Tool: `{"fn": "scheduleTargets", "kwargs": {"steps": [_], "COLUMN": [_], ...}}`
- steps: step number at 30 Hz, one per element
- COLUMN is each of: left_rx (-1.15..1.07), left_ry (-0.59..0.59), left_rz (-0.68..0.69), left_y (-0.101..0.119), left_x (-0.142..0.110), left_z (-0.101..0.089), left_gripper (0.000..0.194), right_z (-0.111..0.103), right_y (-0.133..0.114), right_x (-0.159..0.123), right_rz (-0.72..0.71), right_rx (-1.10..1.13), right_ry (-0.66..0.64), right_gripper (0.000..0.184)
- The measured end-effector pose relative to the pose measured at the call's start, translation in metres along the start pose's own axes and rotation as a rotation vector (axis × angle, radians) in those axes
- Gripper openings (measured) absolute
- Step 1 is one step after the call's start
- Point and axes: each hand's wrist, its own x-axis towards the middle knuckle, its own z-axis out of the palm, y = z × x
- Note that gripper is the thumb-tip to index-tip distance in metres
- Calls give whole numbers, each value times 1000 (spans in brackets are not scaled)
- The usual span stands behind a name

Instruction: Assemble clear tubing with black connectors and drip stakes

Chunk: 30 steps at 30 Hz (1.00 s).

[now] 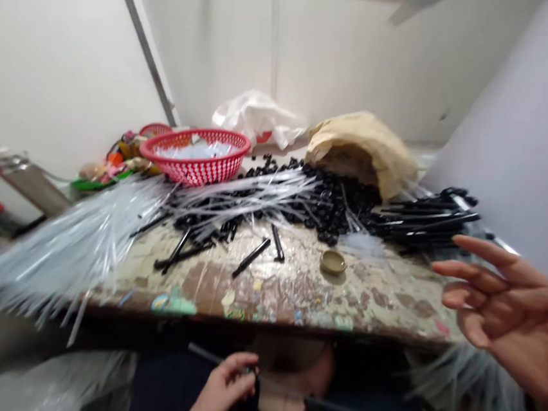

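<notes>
The left hand [220,391] pinches a thin tube [204,353] and a black piece [252,371] low in front of the surface [295,291]. The tube looks light, springy and perhaps slick, likely to whip at its long end; gripping close beside the black piece should steady it. The right hand [519,306] is empty, fingers spread wide.

The latticed plastic basket [199,174] was red, the paper sack [372,137] tan, and the worktop [375,306] patchy cream and brown.
</notes>
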Motion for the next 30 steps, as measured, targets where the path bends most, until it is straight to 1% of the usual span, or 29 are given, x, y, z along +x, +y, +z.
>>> {"fn": "scheduleTargets", "kwargs": {"steps": [2,4,6,8,10,12,15,16,20,21,22,25,27,30], "left_rx": [-46,-110,-188,-261,-312,-335,-338,-336,-340,-344,-348,-370,-383,-387], "left_ry": [8,16,26,34,38,34,26,24,24,26,27,33,30,6], "left_rz": [-2,-34,-66,-83,-88,-92,-95,-94,-81,-77,-76,-66,-46,-34], "left_y": [2,6,8,10,10,11,12,13,13,13,11,5,0,-8], "left_x": [-5,-10,-13,-15,-15,-14,-13,-13,-15,-15,-15,-13,-9,-3], "left_z": [2,4,4,4,4,3,2,2,0,-1,-1,-2,-3,-7], "left_gripper": [38,35,34,34,34,34,34,35,36,37,38,40,40,42], "right_z": [15,33,48,58,64,69,79,85,111,118,125,145,154,164], "right_y": [21,54,88,113,126,129,124,123,130,134,138,148,151,149], "right_x": [-5,-16,-31,-43,-46,-40,-17,-7,37,48,58,78,85,87], "right_rz": [109,267,381,440,444,379,202,109,-391,-470,-514,-564,-585,-600], "right_rx": [-66,-128,-173,-218,-290,-380,-571,-663,-1079,-1138,-1176,-1229,-1260,-1285], "right_ry": [-59,-148,-266,-400,-499,-547,-568,-576,-578,-571,-566,-565,-574,-568], "right_gripper": [45,39,38,39,38,37,36,35,30,31,34,40,35,23]}}
